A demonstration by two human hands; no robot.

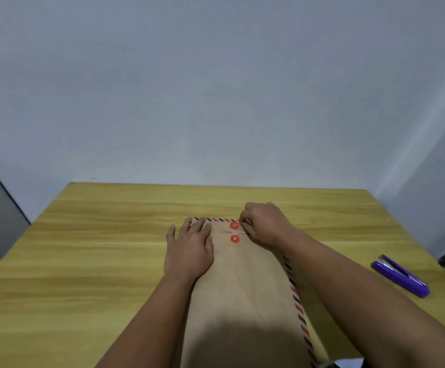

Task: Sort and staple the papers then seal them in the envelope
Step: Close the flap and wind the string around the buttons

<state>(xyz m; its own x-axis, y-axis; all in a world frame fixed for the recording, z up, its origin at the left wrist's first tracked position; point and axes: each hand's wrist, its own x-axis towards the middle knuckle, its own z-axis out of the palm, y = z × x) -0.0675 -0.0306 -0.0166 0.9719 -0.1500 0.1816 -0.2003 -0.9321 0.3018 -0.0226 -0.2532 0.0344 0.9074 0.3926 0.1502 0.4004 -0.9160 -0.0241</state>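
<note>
Yellowish wood-grain table pushed up against a pale wall. Lying flat down the middle is a long brown kraft envelope with red-and-blue striped edging and two red string-tie buttons at the far end. A purple stapler sits well off to the right, near the edge.

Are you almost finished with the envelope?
Nearly. No loose papers show and the stapler lies aside. The left hand presses the envelope flat; the right hand pinches the string at the top red button. Winding it closed remains.
</note>
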